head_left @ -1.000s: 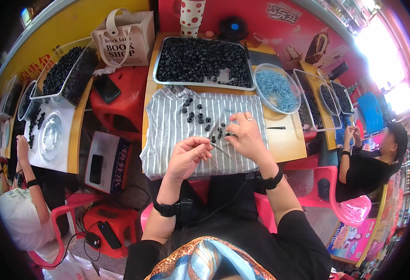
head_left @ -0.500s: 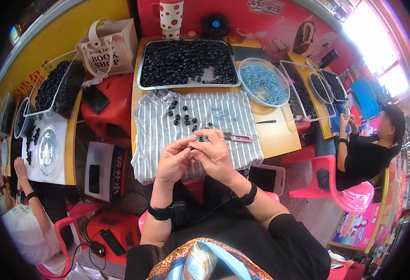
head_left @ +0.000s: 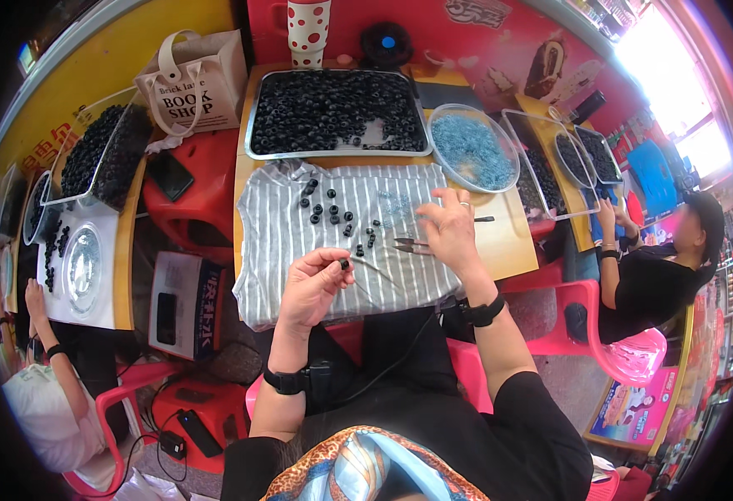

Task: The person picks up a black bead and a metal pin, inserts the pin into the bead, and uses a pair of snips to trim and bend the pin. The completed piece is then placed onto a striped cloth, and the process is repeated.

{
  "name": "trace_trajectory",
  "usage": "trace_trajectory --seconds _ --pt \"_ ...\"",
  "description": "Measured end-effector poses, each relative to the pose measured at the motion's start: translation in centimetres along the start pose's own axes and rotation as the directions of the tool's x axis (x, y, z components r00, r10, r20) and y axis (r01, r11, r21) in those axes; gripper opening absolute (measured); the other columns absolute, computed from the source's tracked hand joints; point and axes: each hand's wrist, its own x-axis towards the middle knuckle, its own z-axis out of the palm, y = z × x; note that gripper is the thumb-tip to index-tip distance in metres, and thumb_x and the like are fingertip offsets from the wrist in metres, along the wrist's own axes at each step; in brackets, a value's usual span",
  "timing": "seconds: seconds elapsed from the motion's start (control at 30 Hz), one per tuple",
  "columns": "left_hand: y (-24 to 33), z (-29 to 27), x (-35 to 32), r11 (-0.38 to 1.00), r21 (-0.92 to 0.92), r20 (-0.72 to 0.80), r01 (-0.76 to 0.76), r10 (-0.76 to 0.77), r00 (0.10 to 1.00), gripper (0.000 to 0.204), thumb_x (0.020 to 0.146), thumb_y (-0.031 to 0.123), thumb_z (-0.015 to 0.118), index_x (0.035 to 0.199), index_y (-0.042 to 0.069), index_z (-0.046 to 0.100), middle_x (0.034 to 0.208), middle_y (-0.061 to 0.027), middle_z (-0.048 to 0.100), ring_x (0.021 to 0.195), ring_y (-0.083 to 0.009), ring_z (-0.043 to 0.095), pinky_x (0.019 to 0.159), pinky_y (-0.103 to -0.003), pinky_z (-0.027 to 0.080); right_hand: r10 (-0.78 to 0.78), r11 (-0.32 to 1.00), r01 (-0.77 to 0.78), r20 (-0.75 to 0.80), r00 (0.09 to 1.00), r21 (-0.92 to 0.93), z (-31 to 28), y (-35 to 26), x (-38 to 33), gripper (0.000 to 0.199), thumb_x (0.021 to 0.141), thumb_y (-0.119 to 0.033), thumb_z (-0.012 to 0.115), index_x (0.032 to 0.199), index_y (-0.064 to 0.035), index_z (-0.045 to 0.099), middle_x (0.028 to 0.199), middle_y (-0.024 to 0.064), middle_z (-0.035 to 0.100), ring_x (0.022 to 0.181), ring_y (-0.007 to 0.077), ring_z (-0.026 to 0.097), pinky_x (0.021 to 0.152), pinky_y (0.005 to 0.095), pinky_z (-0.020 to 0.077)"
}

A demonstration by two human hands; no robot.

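My left hand pinches a black bead between thumb and fingertips, above the near part of a grey-and-white striped cloth. To the right, my right hand reaches over the cloth with its fingers curved and apart, and I see nothing in them. Its fingertips are close to small light-blue bits scattered on the cloth. Small snips lie beneath that hand, blades showing and handle hidden; I cannot tell whether the hand touches them. Between the hands and the tray lie several loose black beads.
A metal tray of black beads stands behind the cloth, beside a clear bowl of light-blue bits. A dark slim tool lies on the wooden table. Other people sit left and right.
My hands were together over a bead and have parted. The right hand has moved right and away from me, over the snips; the left stays with the bead. More black beads show between them.
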Motion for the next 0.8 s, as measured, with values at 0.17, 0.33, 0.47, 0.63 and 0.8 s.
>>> trace_trajectory --seconds 0.17,0.33,0.47,0.63,0.8 --pt "0.0 0.0 -0.1 1.0 0.008 0.034 0.015 -0.015 0.999 0.021 0.096 0.006 0.06 0.115 -0.004 0.063 0.098 -0.0126 0.068 0.082 -0.0182 0.066 0.073 -0.026 0.052 -0.053 0.989 0.059 0.046 0.998 -0.136 0.6 -0.6 0.5 0.015 0.072 -0.009 0.075 0.087 -0.0087 0.07 0.124 0.0156 0.058 0.121 0.0347 0.047 0.096 0.0501 0.0344" --pt "-0.1 -0.1 0.0 1.0 0.003 0.026 0.008 -0.008 1.0 0.022 0.096 0.006 0.06 0.115 -0.004 0.063 0.099 -0.0123 0.068 0.083 -0.018 0.066 0.073 -0.026 0.052 -0.106 0.994 0.106 0.017 0.994 0.02 0.7 -2.0 0.1 0.015 0.072 -0.008 0.075 0.083 -0.0059 0.064 0.124 0.0162 0.058 0.121 0.0355 0.047 0.096 0.0483 0.0368" --pt "-0.1 -0.1 0.1 1.0 -0.009 0.034 0.025 -0.025 0.999 0.023 0.095 0.007 0.062 0.115 -0.004 0.062 0.098 -0.0116 0.068 0.083 -0.0173 0.067 0.073 -0.026 0.053 -0.195 0.883 0.189 -0.031 0.98 0.43 0.1 -7.3 -1.2 0.017 0.071 -0.005 0.075 0.079 -0.0059 0.06 0.122 0.0154 0.058 0.118 0.0364 0.048 0.098 0.0472 0.0387" --pt "-0.2 -0.3 -0.1 0.999 -0.027 0.06 0.02 -0.018 0.998 0.023 0.095 0.007 0.062 0.116 -0.004 0.062 0.097 -0.0111 0.068 0.085 -0.0169 0.067 0.074 -0.027 0.054 -0.274 0.839 0.266 -0.054 0.96 0.475 0.4 -10.8 -1.6 0.019 0.07 -0.004 0.076 0.078 -0.0051 0.059 0.121 0.0141 0.058 0.116 0.0376 0.048 0.099 0.0482 0.0395" --pt "-0.4 -0.2 -0.2 1.0 0.015 0.087 -0.015 0.014 0.996 0.02 0.093 0.004 0.063 0.111 -0.004 0.066 0.098 -0.0103 0.067 0.084 -0.0179 0.067 0.077 -0.028 0.056 -0.338 0.829 0.302 -0.008 0.941 0.47 0.6 -10.5 -1.5 0.019 0.068 -0.005 0.077 0.076 -0.0049 0.06 0.119 0.0125 0.06 0.115 0.0362 0.049 0.097 0.0466 0.0405"
